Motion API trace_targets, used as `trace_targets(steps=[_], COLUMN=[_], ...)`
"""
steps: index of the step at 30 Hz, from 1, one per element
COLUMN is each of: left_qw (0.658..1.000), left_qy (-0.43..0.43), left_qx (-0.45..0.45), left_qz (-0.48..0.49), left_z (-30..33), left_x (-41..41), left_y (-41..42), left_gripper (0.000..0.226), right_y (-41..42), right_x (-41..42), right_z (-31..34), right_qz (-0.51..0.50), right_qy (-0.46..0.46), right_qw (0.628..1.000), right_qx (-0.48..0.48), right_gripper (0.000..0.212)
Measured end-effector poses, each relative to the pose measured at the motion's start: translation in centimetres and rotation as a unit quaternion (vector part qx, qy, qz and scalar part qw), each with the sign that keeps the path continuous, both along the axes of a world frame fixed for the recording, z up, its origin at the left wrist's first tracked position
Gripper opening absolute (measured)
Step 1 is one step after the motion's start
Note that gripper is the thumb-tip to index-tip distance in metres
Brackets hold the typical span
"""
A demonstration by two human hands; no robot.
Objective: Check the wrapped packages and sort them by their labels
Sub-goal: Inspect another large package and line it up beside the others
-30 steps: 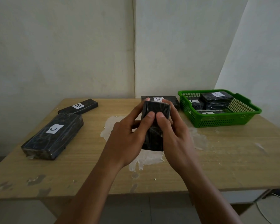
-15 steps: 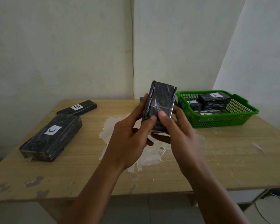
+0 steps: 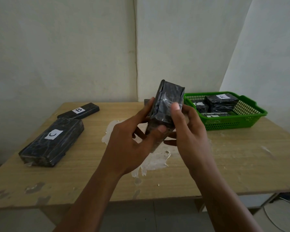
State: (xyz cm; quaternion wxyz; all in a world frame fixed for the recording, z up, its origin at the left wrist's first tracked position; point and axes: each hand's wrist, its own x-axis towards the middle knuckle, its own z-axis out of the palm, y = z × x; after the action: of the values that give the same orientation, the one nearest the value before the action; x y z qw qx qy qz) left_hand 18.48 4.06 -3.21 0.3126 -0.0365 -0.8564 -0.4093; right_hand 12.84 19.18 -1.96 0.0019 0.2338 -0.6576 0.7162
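- Head view: a black wrapped package (image 3: 166,106) is held upright and slightly tilted above the wooden table (image 3: 224,164), just left of the green basket (image 3: 251,118). No label shows on the faces turned to the camera.
- The left hand (image 3: 132,144) grips the package's lower left side, its thumb curled across the bottom front; its other fingers reach behind the package and are mostly hidden.
- The right hand (image 3: 189,131) holds the package's right side, thumb pressed flat on the shiny wrap; the fingers behind the package cannot be seen apart from tips near its lower edge.
- Behind the held package, another dark package (image 3: 146,102) lies on the table at the basket's left; only a corner of it shows, and any label is covered.
- Inside the basket sit several wrapped packages: the package marked A (image 3: 221,101) lies on top toward the back, a lower package (image 3: 200,106) to its left carries a label partly cut off by shadow, and a third label near the basket's front wall is too hidden to read.
- Far left of the basket, the package marked C (image 3: 52,141) lies flat near the table's left edge, and the thin package marked B (image 3: 79,111) lies just behind it.
- A white patch (image 3: 157,161) on the tabletop, left of the basket, is partly covered by both hands.
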Motion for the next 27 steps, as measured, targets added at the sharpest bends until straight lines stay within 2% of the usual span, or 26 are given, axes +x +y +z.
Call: trace_targets(steps=[4,9,12,17,20,27], left_qw=[0.999,0.993,0.985,0.982,0.980,0.975], left_qy=[0.020,0.025,0.009,0.007,0.015,0.013], left_qx=[0.004,0.106,0.172,0.187,0.198,0.221], left_qz=[0.045,0.051,0.003,0.007,0.011,0.031], left_z=[-0.2,0.0,0.4,1.0,1.1,1.1], left_x=[-0.2,-0.2,0.2,0.6,0.6,0.4], left_y=[0.3,0.9,1.6,2.3,2.5,2.8], left_gripper=[0.071,0.074,0.057,0.052,0.052,0.047], right_y=[0.1,-0.6,-0.7,-0.9,-1.0,-1.1], right_x=[0.3,0.4,0.2,0.4,0.5,0.4], right_z=[-0.1,-1.4,-1.7,-1.6,-1.3,-1.3], right_qz=[-0.002,-0.021,-0.069,-0.031,-0.011,-0.008], right_qy=[0.044,0.085,0.089,0.029,0.038,0.028], right_qw=[0.998,0.993,0.990,0.999,0.999,1.000], right_qx=[0.035,0.077,0.081,0.025,0.005,-0.009], right_gripper=[0.055,0.077,0.092,0.074,0.081,0.079])
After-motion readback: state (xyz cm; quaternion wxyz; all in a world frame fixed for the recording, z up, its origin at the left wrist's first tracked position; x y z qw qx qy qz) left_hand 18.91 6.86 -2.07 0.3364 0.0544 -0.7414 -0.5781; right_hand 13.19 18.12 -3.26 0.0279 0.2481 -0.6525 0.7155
